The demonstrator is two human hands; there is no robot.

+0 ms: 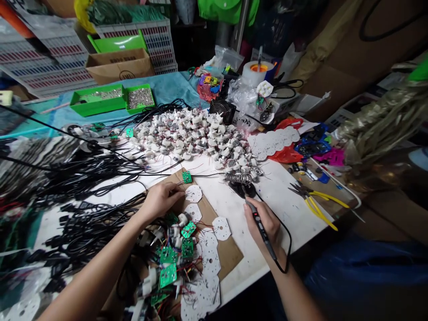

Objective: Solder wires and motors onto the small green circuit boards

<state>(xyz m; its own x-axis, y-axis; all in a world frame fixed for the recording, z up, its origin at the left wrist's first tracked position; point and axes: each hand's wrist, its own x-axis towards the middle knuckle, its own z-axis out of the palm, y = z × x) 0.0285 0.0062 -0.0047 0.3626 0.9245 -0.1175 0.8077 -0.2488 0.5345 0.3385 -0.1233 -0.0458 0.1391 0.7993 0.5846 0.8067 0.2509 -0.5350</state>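
Observation:
My right hand (264, 223) is closed around a black soldering iron (261, 229) with a small red display. The iron's tip points into a dark soldering stand (241, 188) with a metal coil; whether it touches is hard to see. My left hand (163, 198) has its fingers pinched together at the edge of a white perforated disc board (193, 194) on a cardboard sheet (230, 256). What is between those fingers is hidden. Just beyond them lies a small green circuit board (187, 177). Several green boards (167, 275) with wires and white parts sit near my left forearm.
A large heap of white motor-like parts (190, 133) spreads across the back of the table. Black cables (96, 218) cover the left side. Yellow-handled pliers (314, 203) lie at the right edge. Green trays (98, 100) of small metal pieces stand at the back left.

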